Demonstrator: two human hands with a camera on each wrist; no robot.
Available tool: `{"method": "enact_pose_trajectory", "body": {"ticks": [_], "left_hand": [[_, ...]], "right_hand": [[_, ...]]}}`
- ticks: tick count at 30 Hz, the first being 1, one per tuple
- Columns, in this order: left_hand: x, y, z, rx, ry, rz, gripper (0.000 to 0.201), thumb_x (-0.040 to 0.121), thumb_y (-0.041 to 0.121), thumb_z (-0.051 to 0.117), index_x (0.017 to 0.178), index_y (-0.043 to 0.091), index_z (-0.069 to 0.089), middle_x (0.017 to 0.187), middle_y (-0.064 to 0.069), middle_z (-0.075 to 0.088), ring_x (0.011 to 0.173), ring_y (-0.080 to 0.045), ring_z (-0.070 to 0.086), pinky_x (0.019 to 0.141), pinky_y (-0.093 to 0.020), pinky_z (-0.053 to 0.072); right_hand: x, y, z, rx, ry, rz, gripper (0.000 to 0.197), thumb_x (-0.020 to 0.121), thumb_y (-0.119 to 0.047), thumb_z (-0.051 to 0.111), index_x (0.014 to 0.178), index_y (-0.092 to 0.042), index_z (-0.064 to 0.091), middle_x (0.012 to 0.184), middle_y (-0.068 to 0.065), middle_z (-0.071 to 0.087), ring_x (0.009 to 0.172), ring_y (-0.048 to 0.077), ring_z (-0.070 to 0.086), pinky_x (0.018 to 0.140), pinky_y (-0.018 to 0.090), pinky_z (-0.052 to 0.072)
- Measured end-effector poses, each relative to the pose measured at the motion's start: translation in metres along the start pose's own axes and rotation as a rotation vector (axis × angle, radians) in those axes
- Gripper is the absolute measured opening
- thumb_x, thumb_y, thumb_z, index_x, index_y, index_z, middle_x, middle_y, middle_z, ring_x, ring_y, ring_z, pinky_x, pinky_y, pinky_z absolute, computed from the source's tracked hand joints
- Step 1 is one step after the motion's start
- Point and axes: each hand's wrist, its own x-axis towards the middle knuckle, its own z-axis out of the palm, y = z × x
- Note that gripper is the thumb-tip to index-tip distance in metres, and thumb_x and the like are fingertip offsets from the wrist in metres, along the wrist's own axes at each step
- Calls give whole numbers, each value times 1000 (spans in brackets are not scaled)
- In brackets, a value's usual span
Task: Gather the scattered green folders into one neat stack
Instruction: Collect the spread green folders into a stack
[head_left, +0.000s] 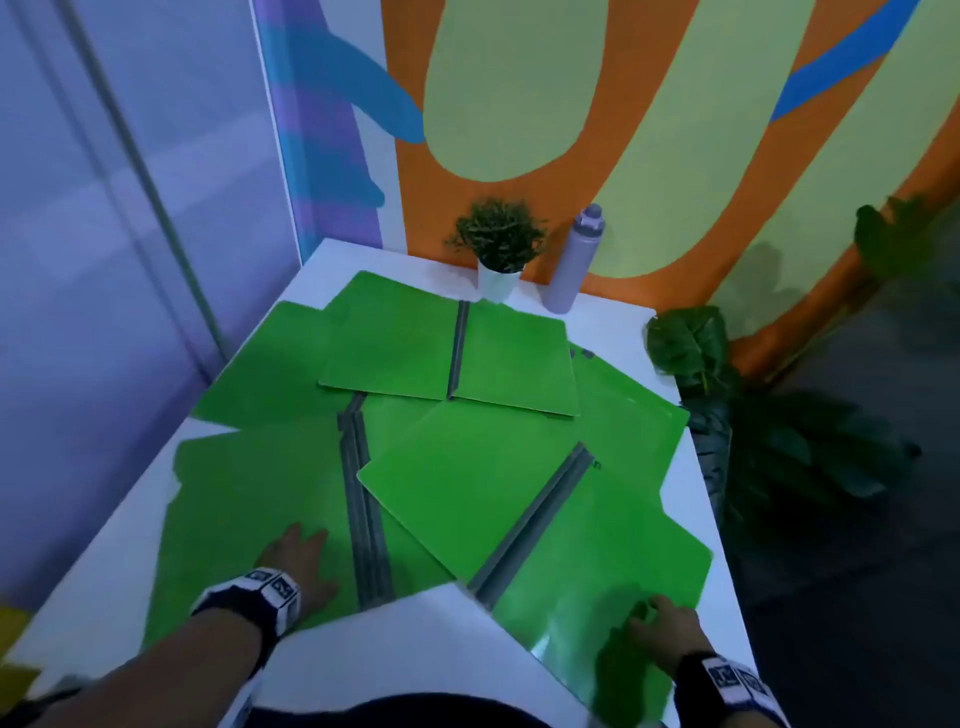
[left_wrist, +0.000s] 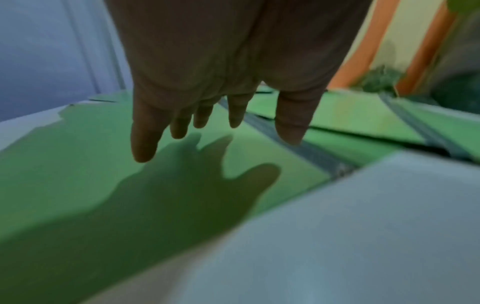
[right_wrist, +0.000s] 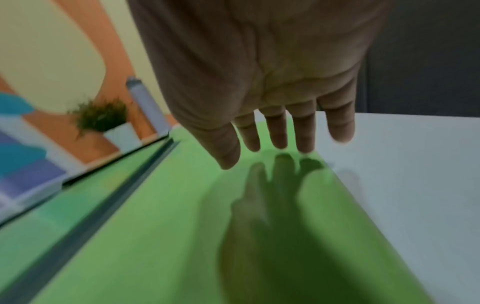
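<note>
Tabletop (head_left: 415, 639) folders (head_left: 447, 358) beneath both open grips.

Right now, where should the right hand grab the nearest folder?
Probably its free right edge, coming from the right: the folder lies open and flat, overlapping others on its left, while that edge borders bare table. The right hand is open above that half.

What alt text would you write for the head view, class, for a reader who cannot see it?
Several open green folders lie scattered and overlapping across a white table. The left hand and right hand reach with open fingers over the nearest ones. A small potted plant and a grey bottle stand at the far edge against a colourful wall.
</note>
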Motion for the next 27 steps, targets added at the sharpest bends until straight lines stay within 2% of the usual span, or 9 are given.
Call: {"method": "enact_pose_trajectory", "body": {"ticks": [4,7,14,17,19,21,23,25,27], "left_hand": [[-4,-15,22,126,-21,-18,92,86,41,63,153,29,1,162,-13,-12,149,-36,2,121,-46,18],[-5,-30,30,162,-15,23,95,84,40,66,153,30,1,162,-12,-12,150,-35,1,121,-47,18],[-18,-78,30,200,45,93,98,75,29,76,149,42,13,163,-1,-8,150,-26,5,115,-49,33],[-22,-76,17,157,82,52,90,77,7,70,147,37,24,163,-2,0,150,-27,9,115,-47,32],[-19,-61,16,22,141,23,72,79,-5,60,140,27,40,161,-7,15,147,-28,21,115,-41,35],[-17,-37,19,-74,175,13,45,81,9,65,124,18,55,153,-9,31,138,-27,38,112,-37,38],[-15,-15,24,-66,176,-16,40,81,39,68,113,16,60,150,-11,37,134,-27,43,111,-38,39],[-10,-3,30,25,138,-67,62,77,61,62,118,15,59,154,-13,31,138,-32,36,114,-43,35],[-6,0,35,68,119,-94,76,73,66,62,128,15,53,157,-14,22,142,-36,27,116,-47,30]], "right_hand": [[-4,-11,22,-109,8,-100,70,81,-37,64,142,-28,30,152,16,19,133,37,34,111,46,31],[-8,-13,35,-248,-79,-130,79,84,-40,57,145,-43,8,158,8,-5,140,44,9,109,61,23],[-17,11,12,-380,-98,-184,83,86,-28,59,142,-52,3,159,-2,-11,144,35,2,102,72,23],[-22,1,-4,-406,-65,-145,67,89,-22,51,143,-44,17,159,-3,3,144,30,11,107,65,22],[-28,-21,-4,-374,4,-194,38,92,-32,46,129,-26,43,143,3,36,132,25,36,105,51,34],[-38,-53,5,-271,-13,-270,20,93,-39,43,89,-22,51,101,-1,52,105,19,54,95,37,46],[-45,-82,27,-216,-155,-293,28,92,-45,44,72,-27,48,83,-6,51,83,14,55,83,28,48],[-46,-99,48,-250,-243,-316,36,86,-55,47,79,-22,61,84,-2,58,75,15,57,74,26,50],[-46,-107,61,-285,-265,-292,45,81,-60,51,91,-17,64,87,2,61,71,15,58,67,25,49]]}}
